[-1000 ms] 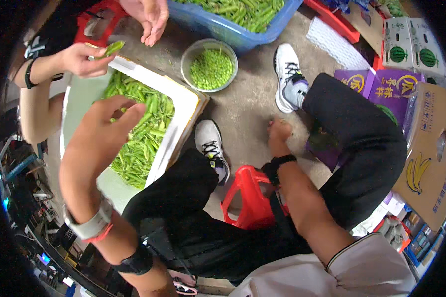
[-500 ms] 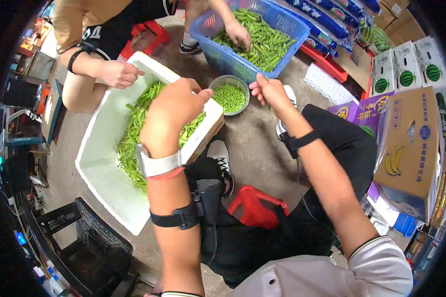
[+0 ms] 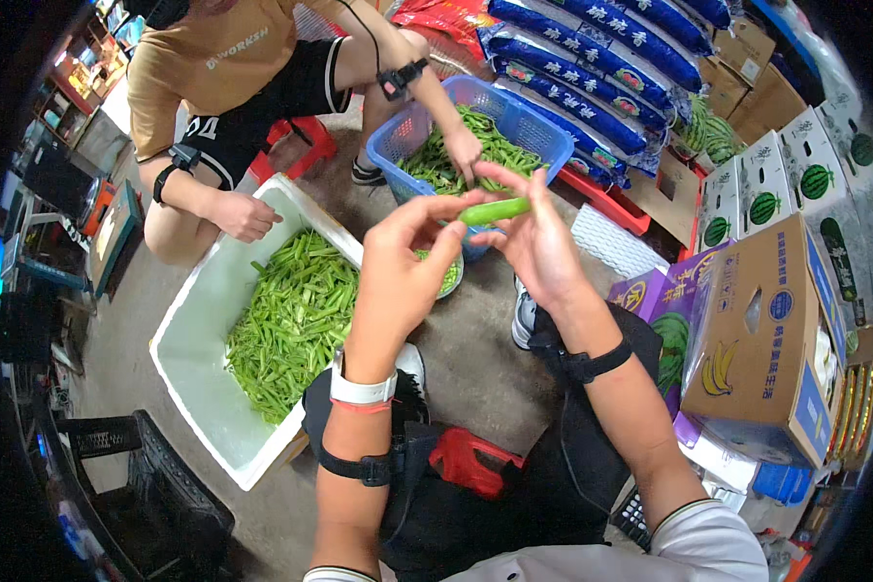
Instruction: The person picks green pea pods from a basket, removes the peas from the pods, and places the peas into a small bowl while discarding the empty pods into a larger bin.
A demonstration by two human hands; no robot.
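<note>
A plump green pea pod (image 3: 495, 211) is held up between my two hands, above the floor. Thumb and fingers of my left hand (image 3: 409, 260) pinch its left end. My right hand (image 3: 545, 242) has its fingers around the right end. Partly hidden behind my left hand is a bowl of shelled green peas (image 3: 449, 278). To the left, a white foam box (image 3: 192, 364) holds a heap of flat green pods (image 3: 291, 325). Beyond my hands stands a blue plastic basket (image 3: 398, 175) of pea pods, with a co-worker's hand (image 3: 463, 153) inside it.
The co-worker's other hand (image 3: 245, 215) rests by the foam box's far rim. A black crate (image 3: 165, 495) stands at lower left, and a red stool (image 3: 475, 461) shows near my legs. Cardboard boxes (image 3: 757, 320) line the right, with blue sacks (image 3: 592, 68) stacked at the back.
My hands were apart, the left over the foam box and the right beside the pea bowl. They have come together on a pea pod. The view has shifted, showing more of the co-worker.
</note>
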